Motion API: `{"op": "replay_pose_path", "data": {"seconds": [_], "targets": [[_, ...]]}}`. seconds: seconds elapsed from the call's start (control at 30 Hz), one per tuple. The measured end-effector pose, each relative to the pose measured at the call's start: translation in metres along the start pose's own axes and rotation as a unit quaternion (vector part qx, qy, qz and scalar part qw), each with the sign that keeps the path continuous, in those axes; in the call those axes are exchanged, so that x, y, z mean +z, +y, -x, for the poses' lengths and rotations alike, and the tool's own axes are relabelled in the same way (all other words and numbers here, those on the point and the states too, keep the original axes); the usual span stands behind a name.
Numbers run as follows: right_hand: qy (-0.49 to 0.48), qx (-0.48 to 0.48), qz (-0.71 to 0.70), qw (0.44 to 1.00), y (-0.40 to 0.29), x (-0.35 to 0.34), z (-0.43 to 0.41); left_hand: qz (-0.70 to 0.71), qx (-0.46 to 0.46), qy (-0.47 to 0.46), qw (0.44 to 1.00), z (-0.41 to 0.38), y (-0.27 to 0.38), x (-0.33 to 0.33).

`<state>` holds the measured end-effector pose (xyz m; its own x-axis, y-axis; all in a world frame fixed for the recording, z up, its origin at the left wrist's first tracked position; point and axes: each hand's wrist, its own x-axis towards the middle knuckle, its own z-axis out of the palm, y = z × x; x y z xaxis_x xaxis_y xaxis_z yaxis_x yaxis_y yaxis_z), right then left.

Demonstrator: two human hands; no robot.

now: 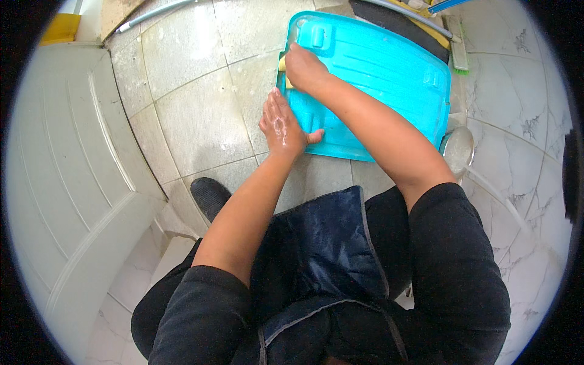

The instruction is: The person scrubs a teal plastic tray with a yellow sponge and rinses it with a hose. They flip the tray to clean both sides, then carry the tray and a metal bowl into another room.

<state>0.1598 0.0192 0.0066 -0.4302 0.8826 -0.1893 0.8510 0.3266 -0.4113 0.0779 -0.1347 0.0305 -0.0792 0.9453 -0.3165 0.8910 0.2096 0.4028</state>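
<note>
A turquoise plastic lid [365, 59] with moulded ridges lies before me, tilted a little, over the tiled floor. My left hand [285, 127], wet with some suds on its back, holds the lid's near left edge, thumb on the surface and fingers along the rim. My right hand [305, 68] is closed on a yellow sponge [289, 83] and presses it to the lid's left edge; most of the sponge is hidden under the fingers.
A white panelled door [77, 137] stands at the left. At the right are a metal pot [458, 146] with a pale handle and a brush [456, 45] with green bristles, by the marbled wall tiles [506, 100]. A grey pole [155, 14] lies at the top left.
</note>
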Motion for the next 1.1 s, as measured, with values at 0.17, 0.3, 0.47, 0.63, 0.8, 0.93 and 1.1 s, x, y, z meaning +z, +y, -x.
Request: {"op": "replay_pose_path", "data": {"seconds": [0.17,0.3,0.47,0.63,0.8,0.93,1.1], "targets": [[0.054,0.126,-0.212,0.968,0.021,-0.009,-0.004,-0.001,-0.004,-0.011,1.000,-0.001,0.000,-0.006],[0.147,0.022,-0.169,0.974,0.013,0.018,0.017,0.023,0.031,0.012,0.999,-0.003,0.002,-0.003],[-0.016,-0.108,-0.175,0.978,0.008,0.017,0.056,-0.008,-0.008,-0.005,1.000,0.003,-0.001,0.002],[0.037,-0.028,-0.079,0.996,0.012,-0.017,0.032,-0.005,-0.016,-0.022,1.000,0.002,0.004,-0.006],[0.160,0.022,-0.129,0.978,0.016,0.013,0.008,0.005,-0.012,-0.023,1.000,0.000,0.004,-0.003],[0.140,-0.059,-0.131,0.980,0.017,0.018,0.029,0.001,-0.010,-0.017,1.000,0.000,0.002,-0.003],[0.077,-0.049,-0.055,0.994,0.008,0.006,0.036,0.010,0.012,-0.007,1.000,0.003,-0.002,-0.001]]}}
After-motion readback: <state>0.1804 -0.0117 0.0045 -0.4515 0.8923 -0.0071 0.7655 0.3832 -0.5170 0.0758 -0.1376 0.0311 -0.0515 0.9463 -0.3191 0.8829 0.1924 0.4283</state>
